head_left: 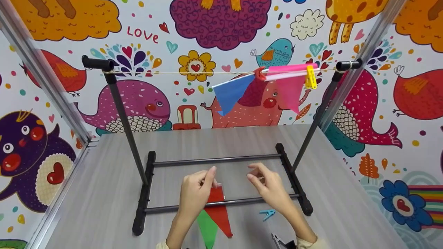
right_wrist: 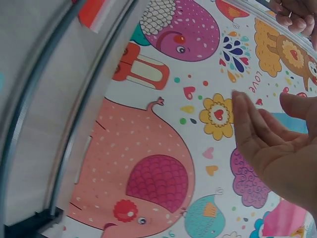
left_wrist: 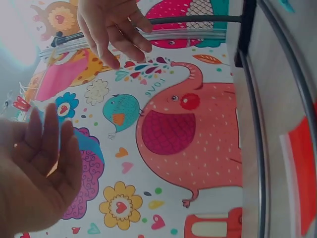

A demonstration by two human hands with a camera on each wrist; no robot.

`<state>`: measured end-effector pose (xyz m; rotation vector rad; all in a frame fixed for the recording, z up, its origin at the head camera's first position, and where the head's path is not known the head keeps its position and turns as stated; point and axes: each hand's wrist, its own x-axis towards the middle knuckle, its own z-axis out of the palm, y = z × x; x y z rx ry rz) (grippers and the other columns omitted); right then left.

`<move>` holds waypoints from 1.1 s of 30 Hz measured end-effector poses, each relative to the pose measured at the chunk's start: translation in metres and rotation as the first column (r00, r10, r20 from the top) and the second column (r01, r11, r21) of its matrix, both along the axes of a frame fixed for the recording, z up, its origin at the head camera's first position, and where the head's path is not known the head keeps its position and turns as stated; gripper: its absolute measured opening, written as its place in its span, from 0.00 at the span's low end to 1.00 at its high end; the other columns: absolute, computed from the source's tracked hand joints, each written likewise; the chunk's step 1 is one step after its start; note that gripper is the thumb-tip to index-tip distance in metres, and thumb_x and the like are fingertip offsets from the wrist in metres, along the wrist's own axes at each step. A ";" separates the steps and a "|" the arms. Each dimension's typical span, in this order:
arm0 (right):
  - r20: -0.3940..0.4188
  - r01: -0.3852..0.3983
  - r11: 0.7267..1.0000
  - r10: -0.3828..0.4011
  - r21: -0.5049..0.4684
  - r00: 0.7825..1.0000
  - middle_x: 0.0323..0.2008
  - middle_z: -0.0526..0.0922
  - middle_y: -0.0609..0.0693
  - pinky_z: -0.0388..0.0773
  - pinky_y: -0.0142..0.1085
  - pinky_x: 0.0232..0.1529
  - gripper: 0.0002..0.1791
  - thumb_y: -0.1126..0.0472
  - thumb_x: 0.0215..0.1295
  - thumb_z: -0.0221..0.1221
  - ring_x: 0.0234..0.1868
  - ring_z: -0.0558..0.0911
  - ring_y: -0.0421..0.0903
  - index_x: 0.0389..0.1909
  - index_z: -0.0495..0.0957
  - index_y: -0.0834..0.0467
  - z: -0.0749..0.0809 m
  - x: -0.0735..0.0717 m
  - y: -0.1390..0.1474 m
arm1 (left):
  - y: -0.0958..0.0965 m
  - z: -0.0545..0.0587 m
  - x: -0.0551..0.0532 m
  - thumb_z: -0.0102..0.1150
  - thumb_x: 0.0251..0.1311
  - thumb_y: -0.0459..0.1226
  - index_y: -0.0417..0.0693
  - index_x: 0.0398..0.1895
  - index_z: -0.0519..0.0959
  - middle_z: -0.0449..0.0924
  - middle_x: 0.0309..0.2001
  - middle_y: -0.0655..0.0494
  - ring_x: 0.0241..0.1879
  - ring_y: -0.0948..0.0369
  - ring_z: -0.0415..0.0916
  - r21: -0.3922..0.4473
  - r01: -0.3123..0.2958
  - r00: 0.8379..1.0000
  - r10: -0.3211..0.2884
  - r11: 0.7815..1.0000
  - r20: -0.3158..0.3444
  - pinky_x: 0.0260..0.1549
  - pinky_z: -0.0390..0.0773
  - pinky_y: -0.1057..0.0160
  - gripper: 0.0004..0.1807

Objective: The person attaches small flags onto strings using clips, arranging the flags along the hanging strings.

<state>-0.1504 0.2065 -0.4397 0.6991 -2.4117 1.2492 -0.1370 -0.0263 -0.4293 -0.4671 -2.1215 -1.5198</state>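
Fingers of left hand (head_left: 195, 190) and right hand (head_left: 272, 186) bend loosely, empty. The red pennant (head_left: 219, 213) lies on the counter (head_left: 90, 193) below the near bar (head_left: 242, 201), probably light and limp; its white edge (left_wrist: 292, 186) suits pinching.

Extends the left forearm (head_left: 184, 222) from about seven o'clock toward one, the right forearm (head_left: 295, 218) from five toward eleven. Holds the left hand (head_left: 194, 191) with fingers loosely curled and thumb pointing toward one o'clock. Holds the right hand (head_left: 271, 185) well apart from it, with thumb and index finger softly bent toward ten o'clock, tips separated. Presents the thumb side of each toward the head view.
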 end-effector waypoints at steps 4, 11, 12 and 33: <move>0.074 0.028 0.999 -0.029 0.017 0.997 0.43 0.83 0.50 0.80 0.38 0.39 0.17 0.58 0.69 0.56 0.43 0.81 0.44 0.54 0.74 0.62 -0.013 0.005 0.002 | -0.006 -0.016 0.002 0.57 0.65 0.40 0.53 0.21 0.81 0.79 0.23 0.67 0.25 0.69 0.74 -0.165 -0.138 0.990 0.133 0.976 -0.040 0.23 0.73 0.68 0.13; 0.176 0.059 0.997 -0.067 0.051 0.982 0.48 0.80 0.54 0.79 0.37 0.42 0.21 0.54 0.70 0.55 0.48 0.80 0.49 0.56 0.73 0.65 -0.032 0.012 0.013 | -0.015 -0.043 0.009 0.60 0.63 0.38 0.49 0.35 0.82 0.82 0.36 0.60 0.39 0.61 0.78 -0.275 -0.181 0.978 0.202 0.944 0.052 0.39 0.79 0.58 0.04; 0.191 0.059 0.997 -0.068 0.052 0.979 0.48 0.80 0.54 0.79 0.37 0.42 0.21 0.54 0.70 0.55 0.48 0.80 0.49 0.56 0.73 0.65 -0.034 0.013 0.014 | -0.016 -0.046 0.011 0.60 0.63 0.38 0.49 0.36 0.82 0.82 0.37 0.59 0.40 0.61 0.78 -0.281 -0.173 0.977 0.200 0.944 0.070 0.40 0.79 0.57 0.04; 0.380 0.242 0.968 -0.200 -0.066 0.903 0.36 0.86 0.49 0.79 0.32 0.38 0.12 0.57 0.65 0.60 0.36 0.83 0.41 0.42 0.82 0.61 -0.081 0.034 0.043 | -0.014 -0.100 0.028 0.60 0.62 0.36 0.46 0.40 0.81 0.80 0.39 0.61 0.41 0.60 0.78 -0.320 0.015 0.943 0.093 0.947 0.320 0.43 0.78 0.58 0.06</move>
